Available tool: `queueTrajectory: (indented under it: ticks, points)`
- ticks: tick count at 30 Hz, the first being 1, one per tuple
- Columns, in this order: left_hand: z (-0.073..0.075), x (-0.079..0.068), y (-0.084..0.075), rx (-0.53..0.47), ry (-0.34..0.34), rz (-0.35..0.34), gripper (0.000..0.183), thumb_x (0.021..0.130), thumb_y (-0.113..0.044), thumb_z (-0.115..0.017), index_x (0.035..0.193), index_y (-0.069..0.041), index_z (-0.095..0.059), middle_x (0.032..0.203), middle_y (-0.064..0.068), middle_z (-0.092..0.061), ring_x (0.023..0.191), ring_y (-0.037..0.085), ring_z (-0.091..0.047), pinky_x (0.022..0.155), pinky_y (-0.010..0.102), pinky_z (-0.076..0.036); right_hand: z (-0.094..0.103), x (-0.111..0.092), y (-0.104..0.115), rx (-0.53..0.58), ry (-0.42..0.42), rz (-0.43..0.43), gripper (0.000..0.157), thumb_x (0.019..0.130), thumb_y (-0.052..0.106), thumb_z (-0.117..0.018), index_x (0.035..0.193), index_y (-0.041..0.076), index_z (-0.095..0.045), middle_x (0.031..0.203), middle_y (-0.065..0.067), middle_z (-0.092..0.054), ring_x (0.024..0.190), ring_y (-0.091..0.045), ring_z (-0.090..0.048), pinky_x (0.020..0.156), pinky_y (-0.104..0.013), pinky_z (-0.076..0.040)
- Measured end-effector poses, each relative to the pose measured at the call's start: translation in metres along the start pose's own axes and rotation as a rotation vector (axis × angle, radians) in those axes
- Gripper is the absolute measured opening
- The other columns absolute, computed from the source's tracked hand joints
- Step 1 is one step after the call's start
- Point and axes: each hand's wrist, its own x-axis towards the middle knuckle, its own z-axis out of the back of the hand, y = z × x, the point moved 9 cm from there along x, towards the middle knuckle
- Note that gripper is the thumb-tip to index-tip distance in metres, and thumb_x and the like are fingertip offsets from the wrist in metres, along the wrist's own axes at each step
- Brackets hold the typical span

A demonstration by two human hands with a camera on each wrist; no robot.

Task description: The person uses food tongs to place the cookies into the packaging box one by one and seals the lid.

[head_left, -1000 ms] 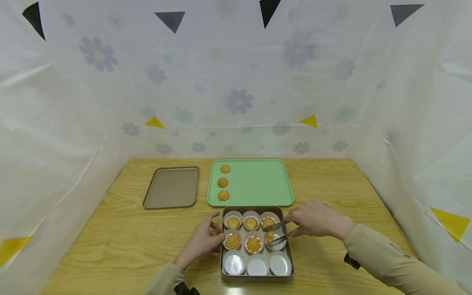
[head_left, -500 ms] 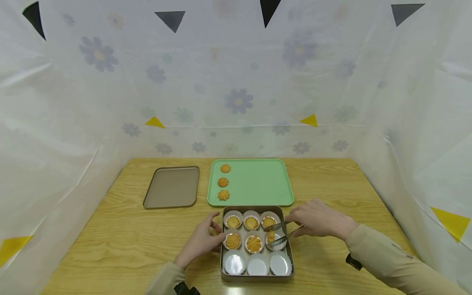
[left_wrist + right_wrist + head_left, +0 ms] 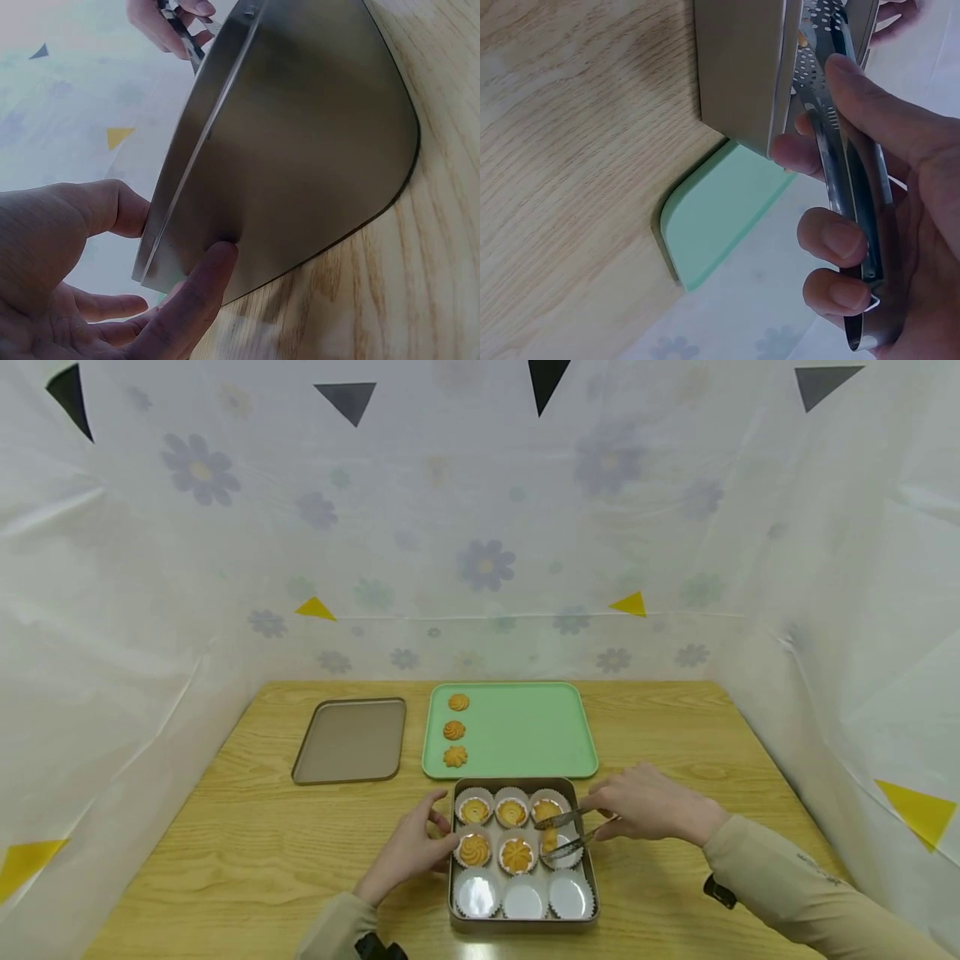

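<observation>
A square metal tin (image 3: 525, 928) holds white fluted baking cups in rows. Cookies (image 3: 516, 856) sit in the back and middle rows; the front cups (image 3: 523, 900) hold none. My right hand (image 3: 643, 804) grips perforated metal tongs (image 3: 840, 161), thumb on one arm and fingers round the other. Their tips straddle a partly hidden cookie (image 3: 550, 840) at the right middle cup (image 3: 567, 852). My left hand (image 3: 414, 837) steadies the tin's left side, its thumb at the rim and a fingertip (image 3: 217, 259) against the outer wall.
Right behind the tin lies a green tray (image 3: 525, 727), with 3 cookies (image 3: 453, 731) lined up along its left. A brown-grey tray (image 3: 348, 742) is at the left back of the wooden table (image 3: 247, 860). Flower-patterned sheeting (image 3: 480, 485) encloses the back and sides.
</observation>
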Motion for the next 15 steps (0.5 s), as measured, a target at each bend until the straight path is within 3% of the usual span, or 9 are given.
queueTrajectory:
  ticks: [9,15]
  points:
    - [-0.0012,0.0,0.0005,-0.036,0.009,0.018,0.07,0.084,-0.01,-0.072,0.145,0.006,-0.042,0.093,0.01,-0.065,0.075,0.015,-0.059,0.065,0.024,-0.049,-0.0019,-0.0007,-0.0008,-0.004,0.017,-0.018,0.027,0.08,0.042,-0.078,0.096,0.021,-0.07,0.072,0.014,-0.056,0.053,0.002,-0.037,0.045,-0.017,-0.027]
    - [-0.0011,-0.0008,0.0,-0.035,0.008,0.024,0.07,0.084,-0.011,-0.072,0.145,0.005,-0.042,0.094,0.01,-0.065,0.073,0.015,-0.059,0.065,0.024,-0.048,0.0016,0.0006,0.003,-0.079,0.01,-0.024,0.028,0.078,0.041,-0.08,0.097,0.022,-0.072,0.073,0.012,-0.062,0.052,0.0,-0.029,0.045,-0.019,-0.019]
